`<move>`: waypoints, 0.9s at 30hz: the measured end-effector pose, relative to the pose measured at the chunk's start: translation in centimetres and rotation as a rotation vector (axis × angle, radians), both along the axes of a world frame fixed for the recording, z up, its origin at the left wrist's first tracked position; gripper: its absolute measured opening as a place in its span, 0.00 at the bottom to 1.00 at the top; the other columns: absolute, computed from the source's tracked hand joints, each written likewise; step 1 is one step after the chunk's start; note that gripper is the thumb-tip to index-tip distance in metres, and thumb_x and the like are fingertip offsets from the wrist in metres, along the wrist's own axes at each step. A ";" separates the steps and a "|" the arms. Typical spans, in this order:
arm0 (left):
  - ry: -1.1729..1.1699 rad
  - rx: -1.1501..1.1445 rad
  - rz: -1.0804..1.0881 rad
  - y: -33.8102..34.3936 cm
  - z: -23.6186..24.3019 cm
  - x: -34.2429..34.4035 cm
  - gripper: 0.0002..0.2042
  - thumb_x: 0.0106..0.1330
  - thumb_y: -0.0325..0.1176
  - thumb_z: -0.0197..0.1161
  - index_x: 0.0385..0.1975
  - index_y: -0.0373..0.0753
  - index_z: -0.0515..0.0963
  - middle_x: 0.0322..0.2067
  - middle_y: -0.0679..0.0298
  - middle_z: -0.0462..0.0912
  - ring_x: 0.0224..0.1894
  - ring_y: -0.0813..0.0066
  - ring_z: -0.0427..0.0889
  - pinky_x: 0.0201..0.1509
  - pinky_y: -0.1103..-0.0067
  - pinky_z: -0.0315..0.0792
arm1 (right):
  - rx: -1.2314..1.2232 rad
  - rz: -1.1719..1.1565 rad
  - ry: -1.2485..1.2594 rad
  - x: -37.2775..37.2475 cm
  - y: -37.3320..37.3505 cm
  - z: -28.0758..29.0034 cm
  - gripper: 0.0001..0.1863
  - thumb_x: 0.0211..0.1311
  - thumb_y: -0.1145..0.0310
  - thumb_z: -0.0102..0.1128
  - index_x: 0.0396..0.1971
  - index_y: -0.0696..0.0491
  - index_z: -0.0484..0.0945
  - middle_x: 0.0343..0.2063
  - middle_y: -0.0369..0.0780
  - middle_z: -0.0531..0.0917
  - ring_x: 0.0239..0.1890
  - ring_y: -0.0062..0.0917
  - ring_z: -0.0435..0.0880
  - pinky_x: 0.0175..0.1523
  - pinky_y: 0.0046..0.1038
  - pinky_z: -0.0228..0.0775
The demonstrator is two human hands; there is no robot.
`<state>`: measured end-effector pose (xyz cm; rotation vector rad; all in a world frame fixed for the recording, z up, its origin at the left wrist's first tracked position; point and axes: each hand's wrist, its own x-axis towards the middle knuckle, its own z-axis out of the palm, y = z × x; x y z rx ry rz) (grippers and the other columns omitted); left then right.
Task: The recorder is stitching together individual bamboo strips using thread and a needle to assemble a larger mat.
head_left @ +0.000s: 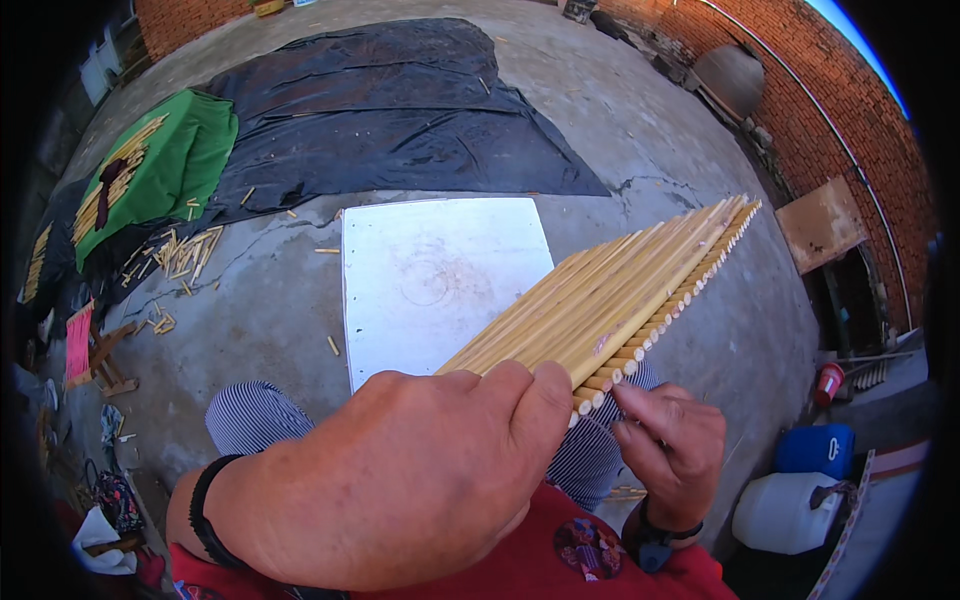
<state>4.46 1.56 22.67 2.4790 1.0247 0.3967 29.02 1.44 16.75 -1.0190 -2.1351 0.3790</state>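
Note:
A flat mat of yellow plant stalks (pixel 610 285) laid side by side rises from my lap toward the upper right. A row of round cut ends runs along its right edge. My left hand (pixel 430 465) is closed on the mat's near end, its fingers mostly hidden behind the knuckles. At the near right corner, my right hand (pixel 675 435) is closed in a pinch beside the cut ends. What it pinches is too small to make out. Below the mat, a white board (pixel 425 270) with brown smudges lies on the ground.
A dark plastic sheet (pixel 380 110) covers ground ahead. Left of it are a green cloth (pixel 195 150) bearing stalks, loose cut pieces (pixel 190 255) and a pink-topped folding stool (pixel 80 345). At right stand a blue container (pixel 815 450), a white jug (pixel 785 520) and a brick wall (pixel 840 120).

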 end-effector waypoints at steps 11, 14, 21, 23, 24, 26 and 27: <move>0.186 0.063 0.101 -0.6 0.8 1.7 0.15 0.57 0.28 0.59 0.41 0.29 0.67 0.23 0.58 0.75 0.20 0.59 0.81 0.19 0.66 0.74 | -0.046 -0.195 -0.086 -0.7 -1.0 0.8 0.15 0.48 0.78 0.69 0.40 0.55 0.85 0.21 0.40 0.84 0.20 0.28 0.81 0.29 0.27 0.70; 0.208 0.114 0.068 -0.6 0.8 2.1 0.14 0.57 0.29 0.59 0.40 0.29 0.67 0.22 0.58 0.75 0.20 0.63 0.81 0.18 0.68 0.73 | -0.013 -0.188 -0.049 -0.4 -1.1 0.4 0.15 0.49 0.78 0.69 0.40 0.54 0.85 0.22 0.40 0.84 0.20 0.28 0.81 0.29 0.28 0.70; 0.232 0.134 0.038 -0.7 1.2 2.4 0.10 0.60 0.27 0.56 0.37 0.30 0.66 0.23 0.57 0.76 0.19 0.61 0.81 0.18 0.68 0.73 | 0.015 -0.221 -0.040 -0.5 -1.4 -0.1 0.15 0.50 0.78 0.69 0.40 0.54 0.85 0.22 0.39 0.84 0.21 0.29 0.82 0.29 0.28 0.70; 0.182 0.139 0.025 -0.2 0.7 2.3 0.09 0.61 0.27 0.55 0.37 0.30 0.66 0.23 0.56 0.76 0.20 0.59 0.81 0.18 0.67 0.73 | 0.023 -0.220 -0.045 -0.5 -1.4 0.0 0.15 0.49 0.78 0.70 0.40 0.54 0.85 0.21 0.39 0.84 0.22 0.29 0.82 0.30 0.28 0.70; 0.147 0.140 0.019 0.1 0.4 2.2 0.09 0.61 0.27 0.54 0.36 0.30 0.66 0.23 0.56 0.76 0.20 0.58 0.81 0.18 0.67 0.73 | 0.019 -0.226 -0.054 -0.6 -1.4 -0.1 0.15 0.49 0.79 0.70 0.40 0.54 0.85 0.21 0.39 0.84 0.22 0.29 0.82 0.30 0.28 0.71; 0.105 0.130 0.004 0.4 0.1 1.9 0.08 0.62 0.26 0.54 0.36 0.30 0.65 0.23 0.55 0.76 0.20 0.56 0.81 0.19 0.66 0.73 | 0.010 -0.233 -0.025 -0.7 -1.4 -0.2 0.15 0.49 0.79 0.70 0.40 0.54 0.85 0.21 0.40 0.83 0.22 0.29 0.82 0.30 0.27 0.71; 0.097 0.120 -0.005 0.5 0.0 1.8 0.08 0.62 0.26 0.54 0.35 0.30 0.65 0.23 0.55 0.76 0.20 0.56 0.81 0.19 0.66 0.73 | 0.003 -0.239 -0.012 -0.8 -1.4 -0.2 0.15 0.48 0.79 0.70 0.40 0.54 0.85 0.21 0.40 0.83 0.22 0.29 0.82 0.30 0.27 0.71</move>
